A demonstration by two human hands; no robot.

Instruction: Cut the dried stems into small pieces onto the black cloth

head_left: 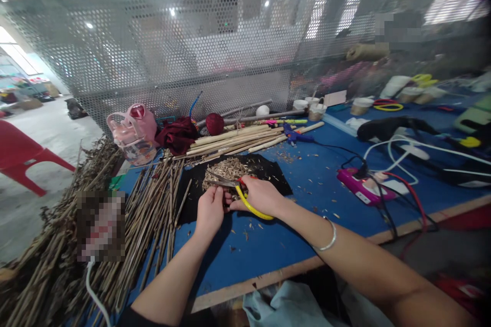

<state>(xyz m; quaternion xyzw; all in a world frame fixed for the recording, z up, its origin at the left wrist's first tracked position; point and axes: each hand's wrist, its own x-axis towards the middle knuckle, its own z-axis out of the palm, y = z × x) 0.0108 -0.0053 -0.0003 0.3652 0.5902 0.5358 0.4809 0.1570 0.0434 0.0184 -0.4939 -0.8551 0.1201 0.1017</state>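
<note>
In the head view my right hand (pixel 263 196) is closed around a pair of scissors (pixel 246 202) with yellow handles and a touch of red. The metal blades point left over a heap of short, dry plant cuttings (pixel 226 168). My left hand (pixel 210 208) is beside the blades, its thumb and fingers pinched together. Whatever sits in that pinch is too hidden to name. Both hands meet at the front of a black cloth (pixel 282 178), on which the cuttings lie. Left of the cloth, long thin dry stalks (pixel 153 209) spread across the blue table (pixel 307 245).
Thicker pale sticks (pixel 230 140) lie behind the cloth near a blue glue gun (pixel 295 134). A pink bottle (pixel 134 135) stands by dark red fabric (pixel 177 134). To the right, a purple power strip (pixel 362 186) trails cables. A perforated metal screen (pixel 184 56) rises behind.
</note>
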